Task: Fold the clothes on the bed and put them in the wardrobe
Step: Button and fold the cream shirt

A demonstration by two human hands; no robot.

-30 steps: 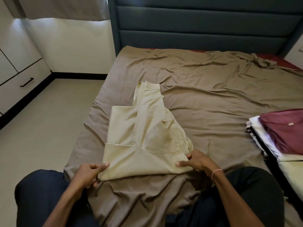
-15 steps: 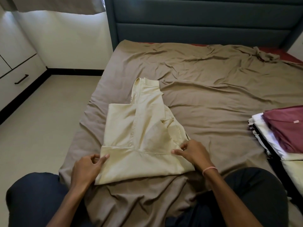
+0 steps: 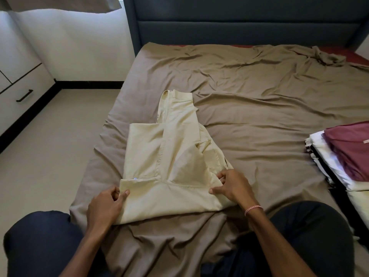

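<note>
Pinching pale yellow shirt (image 3: 175, 156) on bed (image 3: 259, 96): left grip (image 3: 105, 204) clasping one side edge, right grip (image 3: 232, 185) the other; folded pile (image 3: 343, 152) beyond right grip.

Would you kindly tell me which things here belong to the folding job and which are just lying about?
In the job: cream shirt, pinched by the left hand and right hand; stack of folded clothes at the bed's right edge.
Just lying about: brown bedsheet, dark headboard, pink bracelet on the right wrist.
</note>
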